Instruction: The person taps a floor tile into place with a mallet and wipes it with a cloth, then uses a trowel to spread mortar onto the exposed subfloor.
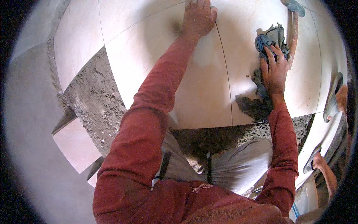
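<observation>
Head view: wiping looks in hand; the right hand (pixel 276 72), fingers part-curled, grips the rag (pixel 262 42) on the tile (pixel 240 56). Left hand (pixel 199 18): cannot tell. The next stroke likely needs even pressure.

Large, pale tiles with thin dark joints cover most of the floor (pixel 203 106), giving way on the left to a patch of rough, crumbly grey ground (pixel 99 89). A smooth grey wall (pixel 33 108) runs along the left side. Bright light whitens the tiles towards the upper middle, soft shadows fall across them, and the lower right is dimmer.
</observation>
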A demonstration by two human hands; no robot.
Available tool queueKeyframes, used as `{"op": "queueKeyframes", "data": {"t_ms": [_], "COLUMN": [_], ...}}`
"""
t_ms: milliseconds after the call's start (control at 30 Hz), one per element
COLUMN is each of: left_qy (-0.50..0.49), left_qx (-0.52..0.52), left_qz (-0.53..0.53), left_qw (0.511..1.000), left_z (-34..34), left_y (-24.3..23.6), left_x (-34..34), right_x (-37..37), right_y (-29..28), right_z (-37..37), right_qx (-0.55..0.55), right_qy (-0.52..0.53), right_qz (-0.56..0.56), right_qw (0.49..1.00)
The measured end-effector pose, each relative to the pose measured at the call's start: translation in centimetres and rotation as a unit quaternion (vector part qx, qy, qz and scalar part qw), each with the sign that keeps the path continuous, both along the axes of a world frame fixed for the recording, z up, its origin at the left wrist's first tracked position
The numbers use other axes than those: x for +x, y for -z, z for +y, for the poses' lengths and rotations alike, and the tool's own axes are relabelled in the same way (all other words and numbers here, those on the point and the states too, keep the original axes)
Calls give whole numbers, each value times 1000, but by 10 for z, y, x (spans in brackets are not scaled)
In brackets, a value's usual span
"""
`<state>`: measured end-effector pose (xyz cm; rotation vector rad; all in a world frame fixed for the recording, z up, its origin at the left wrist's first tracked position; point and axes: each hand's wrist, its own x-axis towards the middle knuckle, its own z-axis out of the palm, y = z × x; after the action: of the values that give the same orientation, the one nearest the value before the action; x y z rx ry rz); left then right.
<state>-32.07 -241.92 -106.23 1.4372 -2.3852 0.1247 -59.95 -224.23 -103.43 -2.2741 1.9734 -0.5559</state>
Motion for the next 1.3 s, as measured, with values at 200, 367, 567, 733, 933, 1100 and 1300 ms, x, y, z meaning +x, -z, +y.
{"op": "queueKeyframes", "data": {"t_ms": [200, 367, 567, 733, 933, 1100, 1300], "left_qy": [-27, -40, 25, 1, 110, -89, -103], "left_qx": [19, -163, -43, -9, 25, 66, 299], "left_qz": [32, -75, 21, -53, 8, 71, -60], "left_qw": [999, 983, 999, 999, 994, 991, 947], "left_z": [40, 70, 100, 139, 168, 161, 167], "left_y": [-7, -1, -9, -7, -4, -9, -45], "left_x": [-23, -17, -9, -17, 15, 172, 266], "right_x": [-1, -4, -3, -11, -8, -13, -13], "right_y": [-2, 6, 9, 15, 22, 26, -3], "right_z": [1, 1, 6, 5, 0, -3, -17], "right_qx": [-25, -65, -77, -95, -78, -68, 59], "right_qy": [0, -15, -11, -20, -11, -30, 37], "right_qz": [28, 44, 38, 57, 52, 32, -82], "right_qw": [999, 997, 996, 994, 996, 997, 994]}}
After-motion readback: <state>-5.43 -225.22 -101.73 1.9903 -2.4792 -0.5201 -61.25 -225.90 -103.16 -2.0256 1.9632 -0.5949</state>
